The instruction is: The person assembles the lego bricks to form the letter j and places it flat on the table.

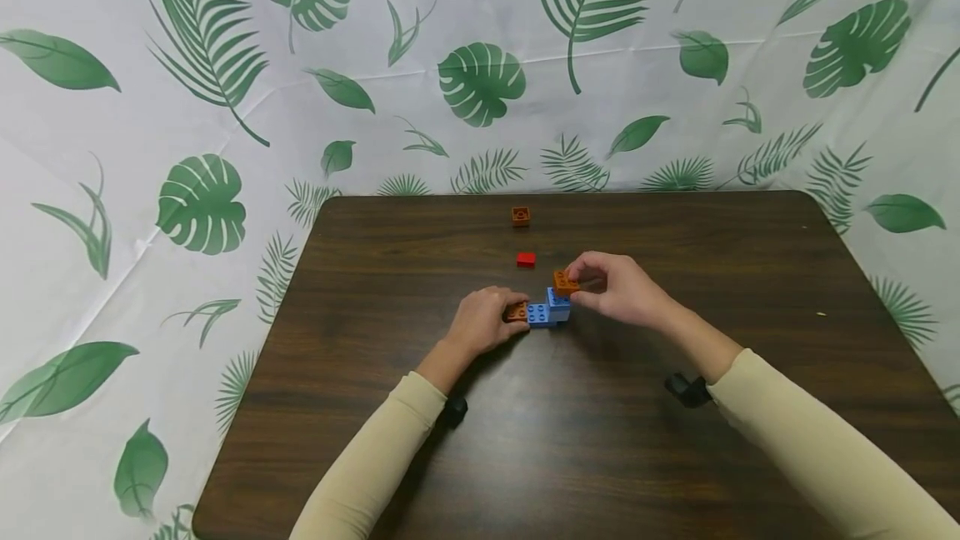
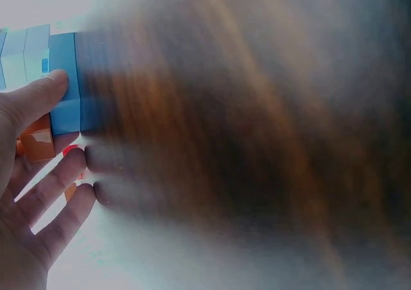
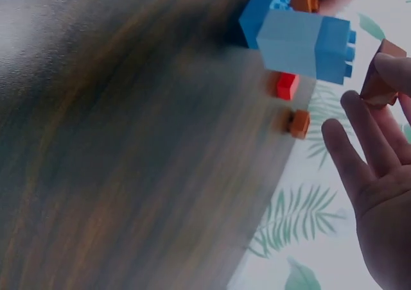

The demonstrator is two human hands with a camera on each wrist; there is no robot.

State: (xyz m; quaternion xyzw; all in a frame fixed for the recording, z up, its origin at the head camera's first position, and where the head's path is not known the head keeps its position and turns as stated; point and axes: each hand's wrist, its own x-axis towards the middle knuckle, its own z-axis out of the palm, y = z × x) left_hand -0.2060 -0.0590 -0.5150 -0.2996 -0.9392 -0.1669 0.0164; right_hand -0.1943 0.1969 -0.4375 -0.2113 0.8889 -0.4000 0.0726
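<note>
A small brick build [image 1: 546, 312] stands mid-table: a blue brick [image 2: 64, 91] joined to a light-blue brick [image 1: 558, 303], with an orange brick [image 1: 516, 312] at its left end. My left hand [image 1: 508, 317] holds that left end, the thumb [image 2: 45, 88] lying against the blue brick and the fingers [image 2: 61, 174] beyond the orange one [image 2: 38, 142]. My right hand [image 1: 579, 281] pinches another orange brick [image 1: 565, 282] just above the light-blue brick [image 3: 302, 36]. In the right wrist view that orange brick [image 3: 384, 78] sits at the fingertips [image 3: 392, 65].
A red brick [image 1: 526, 259] and a further orange brick [image 1: 521, 217] lie loose behind the build, also seen as the red brick [image 3: 287, 85] and the orange brick [image 3: 298, 123]. The dark wooden table [image 1: 375, 273] is backed by a leaf-print cloth [image 1: 480, 82].
</note>
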